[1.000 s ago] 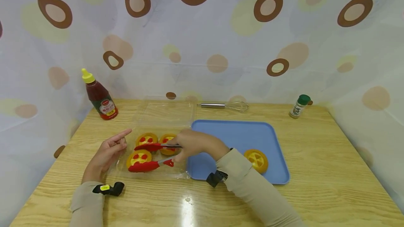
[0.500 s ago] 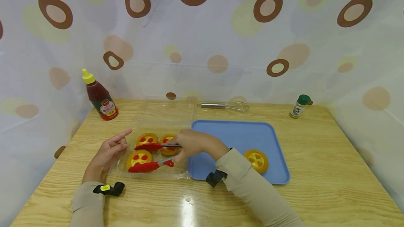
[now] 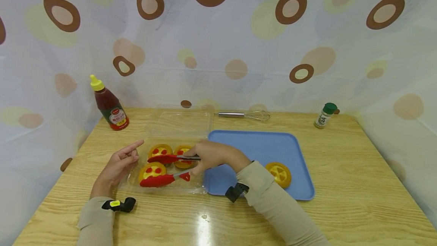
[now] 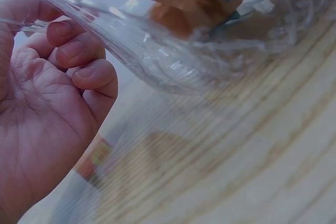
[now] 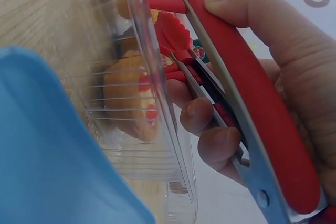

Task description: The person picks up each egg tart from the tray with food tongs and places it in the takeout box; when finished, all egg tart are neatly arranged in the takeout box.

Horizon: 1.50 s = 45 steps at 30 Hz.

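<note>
My right hand (image 3: 213, 156) grips red-and-metal tongs (image 5: 244, 80), thumb on one handle and fingers round the other. Their red ends are spread on either side of the front-left mini pizza (image 3: 152, 171) inside a clear plastic box (image 3: 191, 191). Two more mini pizzas stand behind it in the box, one at the back left (image 3: 160, 150) and one at the right (image 3: 181, 150), partly covered by the tongs and hand. My left hand (image 3: 117, 166) holds the box's left rim, with the index finger extended; the left wrist view shows the rim between thumb and curled fingers (image 4: 86, 61).
A blue tray (image 3: 249, 143) right of the box bears another mini pizza (image 3: 279, 174). The box's lid (image 3: 181, 122) lies folded back. A ketchup bottle (image 3: 114, 111), whisk (image 3: 244, 115) and green-capped shaker (image 3: 325, 115) stand or lie along the back by the patterned curtain.
</note>
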Motion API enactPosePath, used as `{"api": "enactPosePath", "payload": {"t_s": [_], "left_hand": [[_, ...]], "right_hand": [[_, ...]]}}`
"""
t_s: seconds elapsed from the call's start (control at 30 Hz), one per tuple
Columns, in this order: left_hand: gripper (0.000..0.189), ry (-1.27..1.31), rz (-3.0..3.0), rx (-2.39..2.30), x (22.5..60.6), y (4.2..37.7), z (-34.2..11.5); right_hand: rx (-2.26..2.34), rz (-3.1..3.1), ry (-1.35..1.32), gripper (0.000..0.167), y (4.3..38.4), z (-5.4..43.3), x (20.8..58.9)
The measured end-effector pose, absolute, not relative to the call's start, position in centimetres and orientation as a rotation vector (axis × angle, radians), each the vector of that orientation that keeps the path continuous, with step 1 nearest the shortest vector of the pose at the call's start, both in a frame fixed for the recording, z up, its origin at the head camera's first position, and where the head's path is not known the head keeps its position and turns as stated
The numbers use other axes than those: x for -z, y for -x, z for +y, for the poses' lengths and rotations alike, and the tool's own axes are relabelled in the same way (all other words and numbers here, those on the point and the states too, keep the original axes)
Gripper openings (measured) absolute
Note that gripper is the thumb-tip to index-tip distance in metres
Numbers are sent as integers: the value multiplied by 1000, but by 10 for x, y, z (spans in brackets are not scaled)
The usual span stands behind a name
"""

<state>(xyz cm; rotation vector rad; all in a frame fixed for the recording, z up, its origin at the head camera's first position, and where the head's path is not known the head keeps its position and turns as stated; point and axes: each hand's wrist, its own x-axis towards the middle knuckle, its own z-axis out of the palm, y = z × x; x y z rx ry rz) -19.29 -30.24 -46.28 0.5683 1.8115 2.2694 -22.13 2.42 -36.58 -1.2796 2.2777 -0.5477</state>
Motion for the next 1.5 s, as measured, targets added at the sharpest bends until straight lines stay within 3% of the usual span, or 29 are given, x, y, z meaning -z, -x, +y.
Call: {"api": "enactPosePath", "payload": {"t_s": [0.93, 1.5], "left_hand": [[52, -536, 1813, -2296, 463, 192, -299], [50, -585, 1769, -2310, 465, 193, -300]], "right_hand": [[712, 2246, 1244, 57, 220, 38, 365], [938, 2342, 1328, 62, 208, 94, 363]]}}
